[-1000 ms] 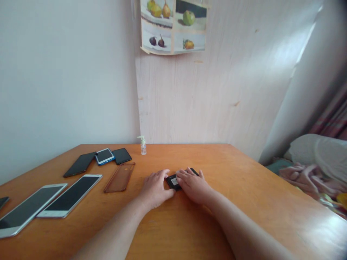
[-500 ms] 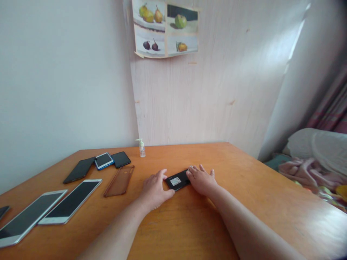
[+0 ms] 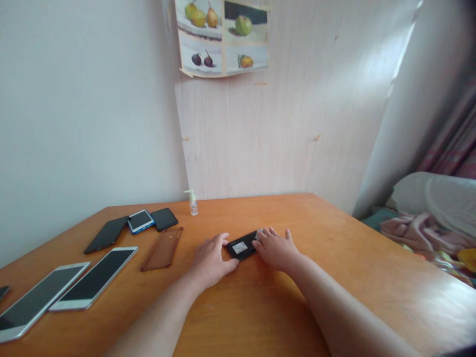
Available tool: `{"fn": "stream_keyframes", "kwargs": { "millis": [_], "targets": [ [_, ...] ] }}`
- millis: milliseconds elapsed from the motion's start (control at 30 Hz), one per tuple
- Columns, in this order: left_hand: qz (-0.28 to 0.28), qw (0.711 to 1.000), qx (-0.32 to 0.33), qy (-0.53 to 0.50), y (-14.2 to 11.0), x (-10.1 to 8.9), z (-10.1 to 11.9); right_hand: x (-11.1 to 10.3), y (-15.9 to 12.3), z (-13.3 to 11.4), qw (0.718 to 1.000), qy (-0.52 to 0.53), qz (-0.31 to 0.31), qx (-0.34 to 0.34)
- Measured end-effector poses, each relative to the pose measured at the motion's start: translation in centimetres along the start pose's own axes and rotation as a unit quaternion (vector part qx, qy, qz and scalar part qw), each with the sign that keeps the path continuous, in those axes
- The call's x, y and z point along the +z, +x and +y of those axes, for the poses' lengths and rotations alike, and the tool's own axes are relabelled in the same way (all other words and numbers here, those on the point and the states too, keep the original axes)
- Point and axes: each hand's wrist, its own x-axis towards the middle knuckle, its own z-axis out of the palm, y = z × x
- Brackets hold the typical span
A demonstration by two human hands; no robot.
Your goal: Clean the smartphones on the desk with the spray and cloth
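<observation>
A black phone (image 3: 250,242) lies on the table with a white label (image 3: 240,247) facing up, and it slants up toward the right. My left hand (image 3: 213,259) grips its left end, thumb at the near edge and fingertips at the far corner. Over the right end is my right hand (image 3: 277,249), fingertips pressed down on the phone and the little finger raised. A small whitish patch (image 3: 259,234) shows by these fingertips; I cannot make out what it is. A brown phone case (image 3: 162,249) rests to the left of my left hand.
Several devices lie on the left: two white-framed ones (image 3: 97,278) (image 3: 43,296), a black one (image 3: 106,234), a blue-edged phone (image 3: 140,221) and a dark one (image 3: 164,218). A pump bottle (image 3: 193,204) stands by the wall at the back of the wooden table (image 3: 238,317).
My right hand has slid slightly left and toward me over the phone, and more of the whitish patch shows. My left hand keeps its hold. The view has shifted a little.
</observation>
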Motion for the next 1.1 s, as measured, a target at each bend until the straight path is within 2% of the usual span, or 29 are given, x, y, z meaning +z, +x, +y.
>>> {"fn": "stream_keyframes", "kwargs": {
  "millis": [67, 200, 267, 333, 433, 533, 633, 733, 800, 867, 1000, 1067, 1100],
  "targets": [
    [-0.002, 1.0, -0.001, -0.006, 0.0, 0.0, 0.0, 0.1, -0.4, -0.7, 1.0, 0.006, 0.002, -0.028],
    [0.002, 1.0, 0.0, -0.012, 0.1, 0.0, 0.0, 0.1, -2.1, -3.1, 0.98, 0.036, -0.009, -0.195],
    [0.0, 1.0, -0.003, -0.011, 0.1, -0.1, 0.1, -0.2, -2.6, -3.5, 0.972, 0.034, -0.013, -0.232],
    [-0.005, 1.0, -0.005, -0.008, 0.0, -0.1, 0.2, -0.6, -2.5, -2.8, 0.979, 0.013, -0.011, -0.203],
    [-0.002, 1.0, 0.0, 0.0, -0.1, -0.2, 0.2, -0.9, -1.6, -1.0, 0.992, -0.044, -0.011, -0.121],
    [0.004, 1.0, 0.005, 0.004, 0.0, -0.1, 0.2, -0.7, -1.1, -0.3, 0.992, -0.087, -0.01, -0.088],
    [0.003, 1.0, 0.009, 0.003, 0.0, 0.0, 0.1, -0.1, -1.8, -1.6, 0.991, -0.086, 0.01, -0.1],
    [0.007, 1.0, 0.013, -0.001, 0.0, 0.0, 0.1, 0.4, -2.9, -3.4, 0.984, -0.059, 0.019, -0.167],
    [0.009, 1.0, 0.016, -0.003, 0.0, 0.0, 0.2, 0.3, -3.3, -3.7, 0.981, -0.045, 0.013, -0.189],
    [0.011, 1.0, 0.019, 0.001, 0.0, -0.1, 0.2, -0.1, -2.9, -3.1, 0.988, -0.045, 0.0, -0.15],
    [0.011, 0.999, 0.028, 0.011, -0.1, -0.1, 0.2, -0.9, -1.5, -1.1, 0.998, -0.054, -0.023, -0.013],
    [0.013, 0.999, 0.032, 0.013, -0.1, 0.0, 0.1, -0.9, -1.3, -1.0, 0.998, -0.055, -0.019, 0.008],
    [0.014, 0.999, 0.033, 0.013, -0.1, 0.0, 0.0, -0.8, -1.4, -1.4, 0.998, -0.057, -0.014, -0.002]
  ]
}}
